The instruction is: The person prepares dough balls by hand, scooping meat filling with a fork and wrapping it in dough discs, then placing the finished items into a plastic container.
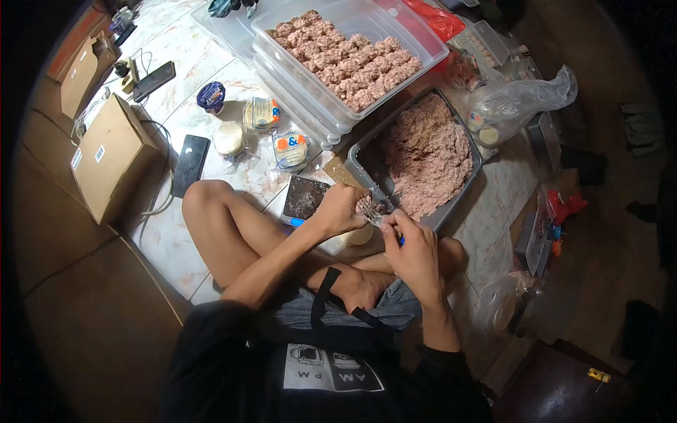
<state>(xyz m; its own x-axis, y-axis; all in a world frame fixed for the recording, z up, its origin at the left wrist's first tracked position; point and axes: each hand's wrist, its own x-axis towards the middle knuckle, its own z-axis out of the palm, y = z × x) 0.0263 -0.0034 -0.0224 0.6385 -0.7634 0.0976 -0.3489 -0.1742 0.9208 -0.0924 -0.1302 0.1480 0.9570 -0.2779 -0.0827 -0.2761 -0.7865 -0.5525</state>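
My left hand [338, 209] holds a lump of pink minced mixture [365, 205] above the near-left edge of a dark grey plastic tub [478, 169]. My right hand [408, 238] grips a metal utensil, likely a fork [374, 218], whose head meets the lump. More minced mixture [428, 153] is heaped toward the right side of the tub. Just left of my left hand lies a small, smeared kitchen scale [302, 198]. A pale round item [359, 235] sits below my hands, partly hidden. Beyond the tub, rows of shaped meat balls [349, 58] fill much of a clear plastic container [338, 113].
Packs of pale round wrappers [291, 150] and a purple cup [211, 98] stand to the left. Nearby are a dark phone [190, 161], another phone [154, 81], cables and a cardboard box [113, 153]. A clear plastic bag [521, 100] lies right of the tub.
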